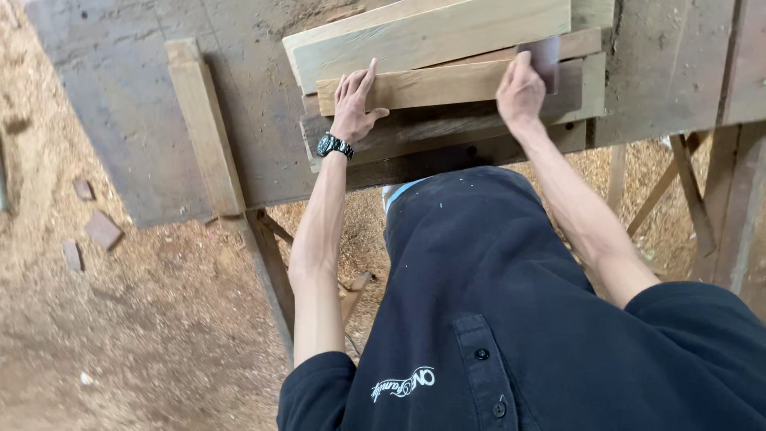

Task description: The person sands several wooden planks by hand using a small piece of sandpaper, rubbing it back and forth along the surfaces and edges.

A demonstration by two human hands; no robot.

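Wooden strip (431, 86) under left fingers (351, 84) — scraper (546, 61) pinched in right hand (520, 92).

Brightness: even, soft daylight, moderately bright; nothing blown out.
Light source: not in view; the sawdust floor (120, 319) at the left looks brightest.
Shadows: soft and short; a dim band lies under the near edge of the worktop (239, 120), and the stacked planks (431, 48) cast thin dark lines between layers.
Glare: a faint sheen on the wristwatch (333, 146) only.
Focus: sharp across the worktop and forearms; the dark shirt (519, 319) close to the lens is slightly soft.
Blur: slight smearing at the right hand (520, 92).
Distortion: mild wide-angle stretch toward the corners.
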